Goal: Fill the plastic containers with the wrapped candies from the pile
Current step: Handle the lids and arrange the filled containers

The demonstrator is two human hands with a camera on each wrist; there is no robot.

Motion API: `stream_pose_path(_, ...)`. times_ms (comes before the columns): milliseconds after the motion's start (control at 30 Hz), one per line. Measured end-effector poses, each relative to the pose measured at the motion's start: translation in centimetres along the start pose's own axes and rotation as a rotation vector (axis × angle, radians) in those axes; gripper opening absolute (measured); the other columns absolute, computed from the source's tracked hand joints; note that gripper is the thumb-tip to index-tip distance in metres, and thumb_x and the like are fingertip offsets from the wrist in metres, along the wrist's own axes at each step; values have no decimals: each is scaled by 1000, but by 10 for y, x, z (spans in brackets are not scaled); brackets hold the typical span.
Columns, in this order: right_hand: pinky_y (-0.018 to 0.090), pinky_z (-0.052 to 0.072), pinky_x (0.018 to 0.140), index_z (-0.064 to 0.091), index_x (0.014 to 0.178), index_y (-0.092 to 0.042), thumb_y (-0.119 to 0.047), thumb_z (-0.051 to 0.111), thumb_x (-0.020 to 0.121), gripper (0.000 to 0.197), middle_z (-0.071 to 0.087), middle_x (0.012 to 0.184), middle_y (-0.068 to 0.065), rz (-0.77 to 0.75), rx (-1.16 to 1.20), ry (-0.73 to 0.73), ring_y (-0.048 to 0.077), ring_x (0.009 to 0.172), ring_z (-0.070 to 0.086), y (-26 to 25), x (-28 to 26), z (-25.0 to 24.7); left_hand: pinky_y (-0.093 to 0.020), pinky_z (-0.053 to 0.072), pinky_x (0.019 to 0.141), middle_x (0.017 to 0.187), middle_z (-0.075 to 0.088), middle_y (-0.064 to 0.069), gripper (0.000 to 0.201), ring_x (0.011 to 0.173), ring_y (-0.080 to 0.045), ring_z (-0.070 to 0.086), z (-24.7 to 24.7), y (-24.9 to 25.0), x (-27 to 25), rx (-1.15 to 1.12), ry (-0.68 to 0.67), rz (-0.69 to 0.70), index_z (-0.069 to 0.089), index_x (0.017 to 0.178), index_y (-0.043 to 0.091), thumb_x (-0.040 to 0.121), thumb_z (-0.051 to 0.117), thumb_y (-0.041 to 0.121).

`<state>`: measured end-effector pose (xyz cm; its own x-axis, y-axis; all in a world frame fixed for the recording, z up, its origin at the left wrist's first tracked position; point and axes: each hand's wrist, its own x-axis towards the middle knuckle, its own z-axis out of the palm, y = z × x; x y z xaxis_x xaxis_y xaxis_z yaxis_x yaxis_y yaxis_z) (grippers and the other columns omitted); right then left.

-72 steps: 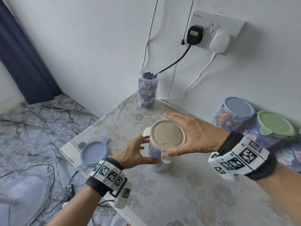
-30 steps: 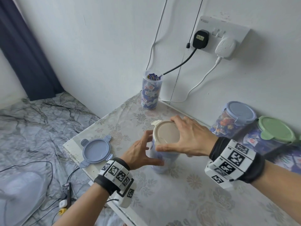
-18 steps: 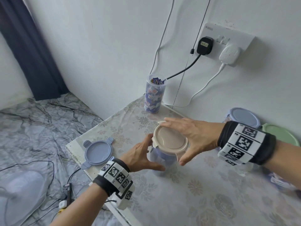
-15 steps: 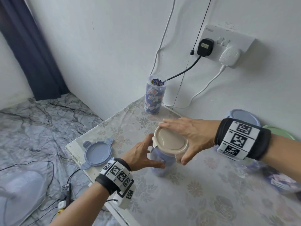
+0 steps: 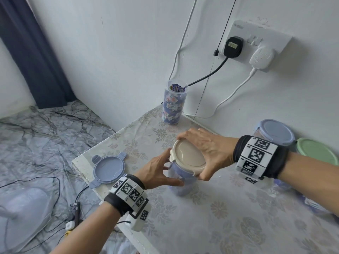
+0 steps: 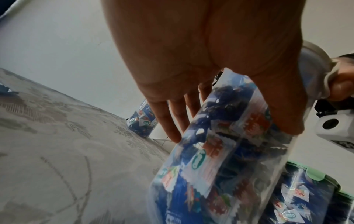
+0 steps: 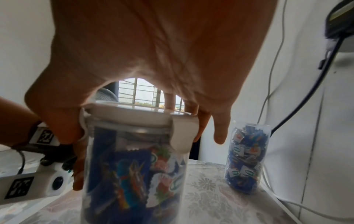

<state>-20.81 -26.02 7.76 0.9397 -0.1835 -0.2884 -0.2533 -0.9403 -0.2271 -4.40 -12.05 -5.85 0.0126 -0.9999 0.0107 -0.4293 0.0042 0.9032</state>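
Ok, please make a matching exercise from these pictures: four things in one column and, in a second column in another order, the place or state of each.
Things:
1. beige round plastic lid
2. loose pale blue round lid
3. tall clear uncovered container of candies
4. green round lid

Places or states:
A. flat on the table near its left corner
B. by the wall, under the cables
C. under the right hand
D. at the far right, on a container

Pairs: 1-C, 2-A, 3-B, 4-D

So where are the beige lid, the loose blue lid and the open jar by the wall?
beige lid (image 5: 188,156), head view, its flat top.
loose blue lid (image 5: 108,169), head view, its centre.
open jar (image 5: 173,107), head view, its clear side.
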Motion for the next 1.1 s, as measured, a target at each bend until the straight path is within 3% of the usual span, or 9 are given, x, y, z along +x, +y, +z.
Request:
stream_pose_path(167, 36, 25, 118, 11, 151, -33, -49, 83, 60, 117, 26, 149, -10, -10, 228, 141, 7, 140, 25, 6, -17, 23, -26, 51, 98, 137, 52, 15, 89, 126, -3, 49, 4, 4, -4, 17, 34, 29, 19, 133, 66, 70, 79, 54)
stream_pose_path(300, 16, 28, 112, -3, 150, -49, -47, 90, 58, 131, 20, 153, -23, 144, 595, 290, -12, 138, 21, 5, -35, 52, -21, 53, 91, 135, 49, 21, 86, 124, 2, 47, 7, -1, -8, 42, 56, 5, 22, 135, 61, 74, 81, 50)
stream_pose_path(433, 42, 54, 96, 26, 143, -50, -43, 94, 52, 114, 52, 136, -10, 318, 1056, 425, 9, 118, 58, 6, -48, 103, -15, 53, 83, 125, 42, 36, 79, 114, 16, 47, 11, -8, -14, 52, 82, -26, 26, 126, 62, 73, 82, 49)
stream_pose_path(500, 42, 56, 90, 46, 130, -44, -46, 91, 57, 87, 59, 126, -9, 380, 1037, 413, 9, 108, 63, 3, -45, 127, -23, 56, 81, 125, 48, 31, 73, 114, 6, 53, 12, -12, -17, 58, 91, -52, 34, 124, 60, 67, 80, 59)
stream_pose_path(567, 37, 58, 86, 50, 124, -43, -48, 88, 60, 75, 60, 124, -8, 426, 1035, 447, 7, 103, 64, -1, -39, 143, -28, 59, 81, 125, 54, 26, 71, 113, 0, 57, 13, -14, -19, 24, 100, -81, 41, 122, 55, 64, 79, 64)
stream_pose_path(667, 29, 57, 82, 50, 127, -41, -42, 86, 66, 71, 59, 123, -10, 443, 1040, 511, 6, 100, 64, -4, -36, 149, -32, 59, 84, 129, 60, 14, 76, 115, -3, 60, 15, -14, -17, -64, 131, -90, 43, 129, 43, 66, 85, 53)
stream_pose_path(833, 25, 54, 82, 47, 130, -43, -38, 85, 72, 69, 58, 120, -20, 492, 1011, 599, 2, 98, 64, 8, -45, 137, -33, 58, 86, 132, 60, 8, 79, 120, -8, 59, 20, -2, 9, -141, 90, -60, 37, 131, 49, 68, 84, 48)
stream_pose_path(933, 24, 51, 80, 49, 130, -35, -38, 82, 75, 65, 61, 118, -16, 539, 1012, 670, 3, 93, 66, 27, -51, 126, -35, 58, 87, 134, 55, 7, 81, 118, -13, 59, 24, 9, 44, -146, 93, -32, 47, 138, 37, 66, 83, 53)
stream_pose_path(1100, 14, 45, 71, 43, 137, -29, -40, 76, 81, 66, 57, 125, -10, 639, 958, 762, 11, 104, 61, 63, -58, 106, -31, 55, 92, 138, 54, 5, 70, 116, -13, 61, 32, 30, 116, -26, 4, 31, 45, 144, 29, 83, 78, 30)
